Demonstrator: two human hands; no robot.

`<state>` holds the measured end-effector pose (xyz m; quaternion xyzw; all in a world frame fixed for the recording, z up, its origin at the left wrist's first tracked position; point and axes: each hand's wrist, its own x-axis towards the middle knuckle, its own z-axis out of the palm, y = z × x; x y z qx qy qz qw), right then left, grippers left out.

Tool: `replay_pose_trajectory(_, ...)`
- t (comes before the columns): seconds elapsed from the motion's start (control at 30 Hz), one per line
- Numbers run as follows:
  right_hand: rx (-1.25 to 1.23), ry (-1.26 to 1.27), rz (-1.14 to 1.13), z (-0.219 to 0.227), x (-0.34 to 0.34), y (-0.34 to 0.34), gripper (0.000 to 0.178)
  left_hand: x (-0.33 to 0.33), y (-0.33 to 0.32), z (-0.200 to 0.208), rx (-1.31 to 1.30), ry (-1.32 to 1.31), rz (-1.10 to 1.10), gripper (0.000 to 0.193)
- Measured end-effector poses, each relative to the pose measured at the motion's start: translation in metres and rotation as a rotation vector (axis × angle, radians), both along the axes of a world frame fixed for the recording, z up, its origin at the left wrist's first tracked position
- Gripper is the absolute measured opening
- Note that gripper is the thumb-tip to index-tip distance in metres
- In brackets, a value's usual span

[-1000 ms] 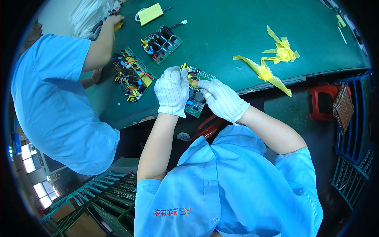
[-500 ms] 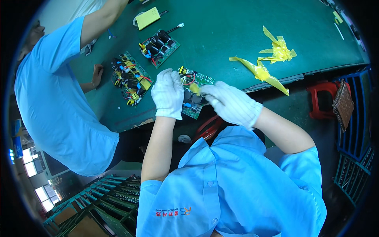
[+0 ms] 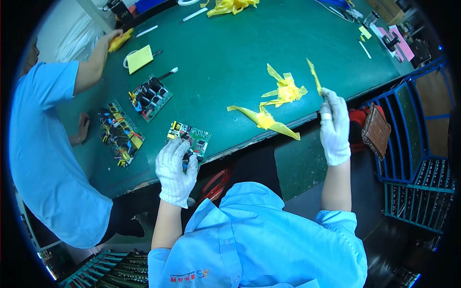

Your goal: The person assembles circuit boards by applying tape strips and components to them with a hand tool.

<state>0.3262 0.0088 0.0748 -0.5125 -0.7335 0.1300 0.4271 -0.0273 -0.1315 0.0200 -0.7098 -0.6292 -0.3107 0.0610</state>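
Observation:
My gloved left hand (image 3: 175, 170) grips the near left side of a green circuit board (image 3: 199, 138), fingers curled over its parts. The board lies at the table's front edge, and some of its components hide under the glove. Well to the right, my gloved right hand (image 3: 334, 127) is raised near the table edge, pinching a narrow strip of yellow tape (image 3: 314, 76) that points up and away. Between the hands lies a crumpled piece of yellow tape (image 3: 287, 90), with a longer twisted yellow tape piece (image 3: 264, 120) nearer the edge.
Left of my board are two more circuit boards (image 3: 150, 98) (image 3: 121, 134) and a yellow pad (image 3: 139, 59). A co-worker (image 3: 57, 153) stands at left, one hand on yellow material (image 3: 120, 41). More yellow tape (image 3: 233, 6) lies far back. A stool with woven cushion (image 3: 375, 132) and blue racks stand right.
My right hand has left the board and swung right, now carrying a yellow tape strip. The left hand stays at the board. The view has shifted, showing more of the table's far side.

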Motion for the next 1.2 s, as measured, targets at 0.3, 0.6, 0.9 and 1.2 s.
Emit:
replay_pose_trajectory(0.3, 0.018, -0.298, -0.030, -0.044, -0.010, 0.031, 0.023, 0.009, 0.003, -0.016, -0.214, 0.151, 0.068, 0.052)
replay_pose_trajectory(0.6, -0.188, -0.336, 0.131, -0.077, 0.017, 0.006, 0.029, 0.007, 0.011, -0.020, -0.170, 0.166, 0.127, 0.049)
replay_pose_trajectory(0.9, -0.490, 0.118, 0.351, -0.093, -0.053, -0.086, 0.039, 0.020, 0.006, -0.024, -0.179, 0.107, 0.122, 0.038)
replay_pose_trajectory(1.2, -0.059, -0.113, 0.125, -0.104, -0.056, -0.084, 0.038, 0.002, 0.008, -0.021, -0.132, 0.151, 0.064, 0.045)
